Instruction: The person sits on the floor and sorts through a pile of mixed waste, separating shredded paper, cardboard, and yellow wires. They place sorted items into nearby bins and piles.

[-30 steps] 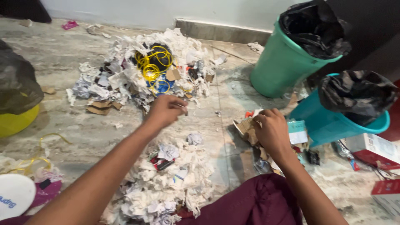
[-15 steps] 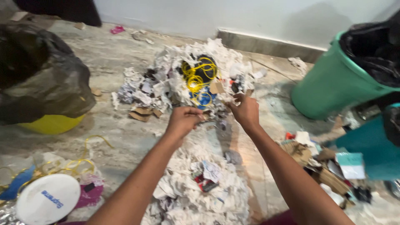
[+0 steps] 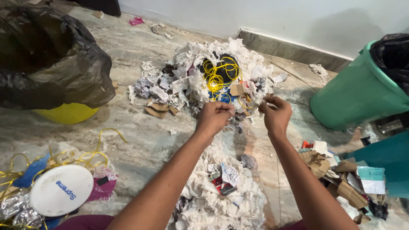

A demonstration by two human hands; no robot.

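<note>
far centre: paper heap (image 3: 200,81) on floor (image 3: 128,127) | near centre: tissue pile (image 3: 221,196) | left: bagged bin (image 3: 47,64) | right: bucket (image 3: 362,93), cardboard scraps (image 3: 336,179) | near left: round lid (image 3: 61,189)

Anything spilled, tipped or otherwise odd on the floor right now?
Yes. The green bin at the right lies tilted toward the wall instead of standing upright. Torn paper is heaped loose on the floor in a far pile with tangled yellow wire on top, where the left hand and right hand pick.
</note>
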